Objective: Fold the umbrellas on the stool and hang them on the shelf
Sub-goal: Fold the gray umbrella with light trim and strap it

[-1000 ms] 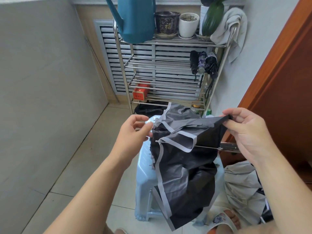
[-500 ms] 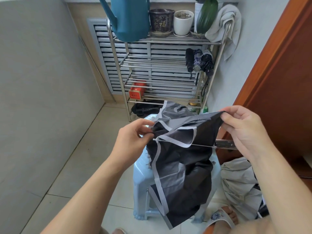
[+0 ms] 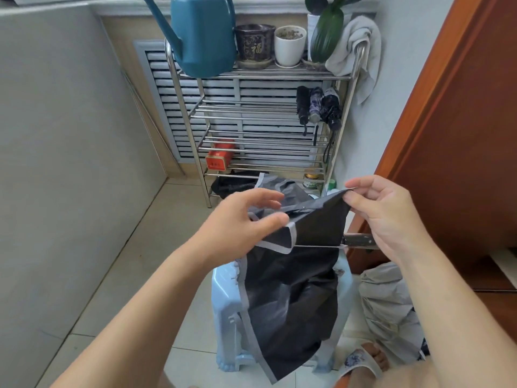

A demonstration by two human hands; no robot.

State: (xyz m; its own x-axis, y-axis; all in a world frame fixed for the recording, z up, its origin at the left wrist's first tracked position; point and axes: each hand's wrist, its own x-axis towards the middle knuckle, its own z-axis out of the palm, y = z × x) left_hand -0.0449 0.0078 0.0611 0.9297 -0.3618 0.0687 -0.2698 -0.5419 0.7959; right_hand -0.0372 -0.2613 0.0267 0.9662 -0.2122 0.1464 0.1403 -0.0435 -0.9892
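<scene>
Umbrella (image 3: 293, 275) canopy, black with a pale grey border, hangs in front of you over the light blue stool (image 3: 223, 309), its loose panels draping down toward the near edge of the seat. Your right hand (image 3: 391, 217) pinches the top fold of the fabric between thumb and fingertips at the upper right corner. Your left hand (image 3: 240, 222) sits at the left end of that same fold; its thumb lies on the fabric, but the fingers are spread and mostly straight, so the grip on that side looks light, more a touch than a clamp.

What the next move turns on is the shaft: it runs nearly level from left to right, just below the stretched fold, and its dark handle (image 3: 359, 240) pokes out under your right wrist. So the long axis lies across you, with the handle end nearer your right hand and the canopy edges nearer your left. To my eye the pleats are not yet gathered, so wrapping around that axis comes next, with the left hand best placed to sweep fabric.

Far from you, the steel shelf (image 3: 181, 113) already carries three folded umbrellas (image 3: 319, 107) hanging at its right side. Another pale grey canopy (image 3: 386, 309) lies low on the right beside the stool.
</scene>
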